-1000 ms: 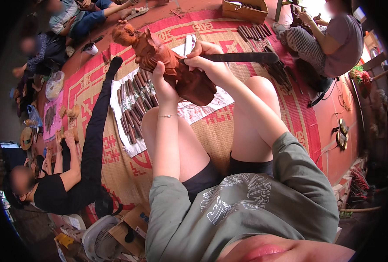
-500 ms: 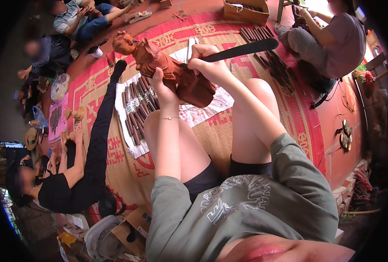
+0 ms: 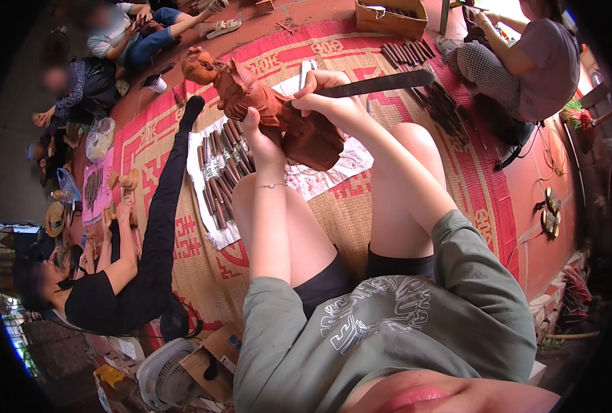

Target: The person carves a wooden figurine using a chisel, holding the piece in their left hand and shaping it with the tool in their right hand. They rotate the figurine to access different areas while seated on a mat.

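A reddish-brown carved wooden statue (image 3: 240,96) of a robed figure lies tilted above my knees, its head at the upper left and its base toward the lower right. My left hand (image 3: 266,141) grips it from below, with the thumb up along its side. In my right hand (image 3: 330,96) is a carving tool with a long, flat, dark handle (image 3: 385,84), its rounded end sticking out to the right. The fingers of that hand press close against the statue's robe. The working tip of the tool is hidden there.
Beneath the statue, a white cloth (image 3: 216,234) holds several dark-handled tools (image 3: 227,168) on a red and tan mat (image 3: 202,275). More tools (image 3: 440,113) lie at the right, near a wooden box (image 3: 390,17). A co-worker's outstretched leg (image 3: 165,179) runs along the left. Other people sit around.
My right hand and the tool have shifted slightly left along the statue, and the handle's end has dipped a little. The left hand keeps its hold. The whole view has moved slightly.
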{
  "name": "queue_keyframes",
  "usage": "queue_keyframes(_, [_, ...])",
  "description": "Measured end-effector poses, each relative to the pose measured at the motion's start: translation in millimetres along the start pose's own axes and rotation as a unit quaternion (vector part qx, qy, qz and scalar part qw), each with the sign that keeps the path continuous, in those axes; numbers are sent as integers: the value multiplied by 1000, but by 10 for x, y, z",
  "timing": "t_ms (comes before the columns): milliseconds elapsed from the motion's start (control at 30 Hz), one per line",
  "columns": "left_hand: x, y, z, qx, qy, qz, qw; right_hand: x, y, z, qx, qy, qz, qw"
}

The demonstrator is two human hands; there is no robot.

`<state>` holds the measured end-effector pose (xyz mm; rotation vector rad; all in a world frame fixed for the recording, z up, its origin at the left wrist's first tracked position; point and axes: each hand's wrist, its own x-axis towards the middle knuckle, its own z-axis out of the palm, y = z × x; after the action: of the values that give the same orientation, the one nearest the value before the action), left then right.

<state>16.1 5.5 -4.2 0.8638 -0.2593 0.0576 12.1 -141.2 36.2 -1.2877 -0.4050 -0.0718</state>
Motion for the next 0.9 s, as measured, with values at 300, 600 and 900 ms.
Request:
queue_keyframes(300, [26,-63,20,-22,14,25,999,26,56,56,12,26,15,999])
queue_keyframes(600, [50,-47,-137,51,21,72,996,51,-30,26,-133,12,-1,991])
queue_keyframes(900, [39,106,-21,136,38,129,981,23,-97,-200,-256,25,-95,962])
